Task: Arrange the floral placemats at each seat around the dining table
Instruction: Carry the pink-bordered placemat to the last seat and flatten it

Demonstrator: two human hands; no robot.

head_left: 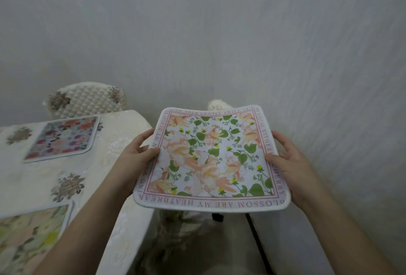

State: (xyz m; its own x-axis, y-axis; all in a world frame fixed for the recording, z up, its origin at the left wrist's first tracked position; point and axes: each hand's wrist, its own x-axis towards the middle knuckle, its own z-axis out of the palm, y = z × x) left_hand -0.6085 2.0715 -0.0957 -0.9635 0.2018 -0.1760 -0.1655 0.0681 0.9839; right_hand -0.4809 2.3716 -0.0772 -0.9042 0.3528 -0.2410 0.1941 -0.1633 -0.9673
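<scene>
Pale textured wall [241, 32] fills the background; dining table [123, 134] under a cream embroidered cloth is the landmark, lower left. Two placemats already lie on the table: a pink-and-blue one [62, 138] toward its far end, a yellow-green one [33, 237] at its near end. A quilted chair back [87, 98] stands beyond the table's far end. A third placemat [211, 158], peach flowers with a lettered border, is held in the air just off the table's right edge. Left hand [140, 151] and right hand [287, 158] each pinch a side edge, thumbs on top; mat sags slightly between. Judgement: carry it level to a bare seat, lower flat, square it to the table edge.
</scene>
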